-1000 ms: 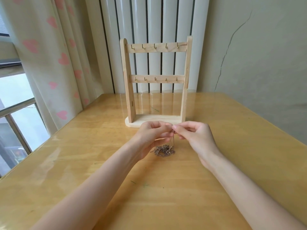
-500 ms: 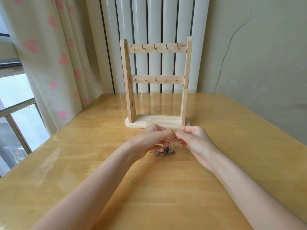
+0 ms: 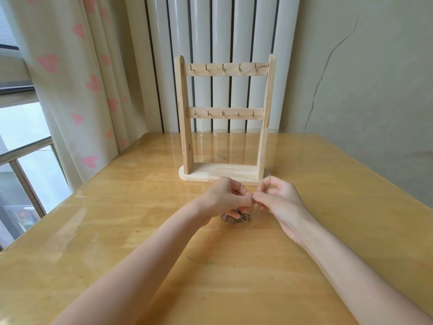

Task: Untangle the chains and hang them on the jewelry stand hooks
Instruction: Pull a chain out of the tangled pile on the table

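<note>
A small tangled clump of dark chains (image 3: 243, 218) lies on the wooden table (image 3: 117, 231), partly hidden under my hands. My left hand (image 3: 228, 198) and my right hand (image 3: 278, 198) meet fingertip to fingertip just above the clump, each pinching a fine strand of chain between thumb and forefinger. The strand itself is too thin to see clearly. Behind my hands stands the wooden jewelry stand (image 3: 225, 120), with two crossbars of small brass hooks (image 3: 223, 68); nothing hangs on the hooks.
A radiator of white vertical tubes (image 3: 220, 31) stands right behind the stand. A curtain with pink hearts (image 3: 77, 78) and a window (image 3: 23, 148) are at the left. A cracked wall (image 3: 363, 78) runs along the right.
Both hands have dropped lower and closer to the clump. The hanging strand seen a second ago is now drawn short between the pinching fingertips.
</note>
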Demonstrator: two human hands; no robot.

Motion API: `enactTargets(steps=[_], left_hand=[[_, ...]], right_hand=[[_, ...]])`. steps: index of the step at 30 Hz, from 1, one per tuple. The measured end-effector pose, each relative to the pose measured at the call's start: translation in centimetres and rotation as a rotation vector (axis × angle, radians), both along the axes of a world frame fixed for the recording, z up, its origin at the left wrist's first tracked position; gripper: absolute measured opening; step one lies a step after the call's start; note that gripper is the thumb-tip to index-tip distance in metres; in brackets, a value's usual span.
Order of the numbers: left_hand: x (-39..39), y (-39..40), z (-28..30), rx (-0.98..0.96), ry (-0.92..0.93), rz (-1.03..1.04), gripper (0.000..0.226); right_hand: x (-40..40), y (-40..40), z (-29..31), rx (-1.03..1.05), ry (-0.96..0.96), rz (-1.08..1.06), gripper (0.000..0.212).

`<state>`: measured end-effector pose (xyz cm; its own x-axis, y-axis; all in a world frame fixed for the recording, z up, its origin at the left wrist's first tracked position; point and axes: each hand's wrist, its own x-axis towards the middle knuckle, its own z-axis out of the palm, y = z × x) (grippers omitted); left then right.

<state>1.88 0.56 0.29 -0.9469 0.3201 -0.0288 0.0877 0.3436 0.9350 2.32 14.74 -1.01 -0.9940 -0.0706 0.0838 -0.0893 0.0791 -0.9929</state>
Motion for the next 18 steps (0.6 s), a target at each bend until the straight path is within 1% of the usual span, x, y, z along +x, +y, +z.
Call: enactTargets(steps=[3, 6, 8, 10, 11, 13, 14, 15, 18], left_hand=[[-0.3, -0.6, 0.2, 0.069, -0.056, 0.013, 0.009], [-0.8, -1.4, 0.3, 0.211, -0.103, 0.095, 0.013], [-1.0, -1.5, 0.2, 0.288, -0.119, 0.154, 0.015], [-1.1, -1.4, 0.3, 0.376, -0.172, 0.200, 0.016], [-1.1, -1.3, 0.5, 0.402, -0.191, 0.211, 0.015], [-1.1, -1.5, 0.7, 0.456, -0.214, 0.228, 0.015], [-1.2, -1.7, 0.8, 0.500, -0.223, 0.234, 0.015], [-1.3, -1.9, 1.0, 0.550, -0.231, 0.234, 0.015], [-1.4, -2.6, 1.2, 0.626, -0.191, 0.232, 0.011]], right_hand=[[-0.2, 0.5, 0.5, -0.102, -0.006, 0.087, 0.026], [-0.3, 1.0, 1.0, -0.197, -0.058, 0.267, 0.028], [-0.2, 0.9, 0.9, -0.153, -0.098, 0.372, 0.026], [-0.1, 0.6, 0.6, 0.004, -0.100, 0.387, 0.024], [-0.1, 0.6, 0.4, 0.142, -0.068, 0.366, 0.022], [-0.3, 0.6, 0.1, 0.455, 0.060, 0.271, 0.016], [-0.5, 0.7, -0.1, 0.534, 0.118, 0.201, 0.016], [-0.7, 0.9, -0.2, 0.531, 0.153, 0.111, 0.020], [-1.4, 2.0, -0.2, 0.296, 0.160, -0.218, 0.028]])
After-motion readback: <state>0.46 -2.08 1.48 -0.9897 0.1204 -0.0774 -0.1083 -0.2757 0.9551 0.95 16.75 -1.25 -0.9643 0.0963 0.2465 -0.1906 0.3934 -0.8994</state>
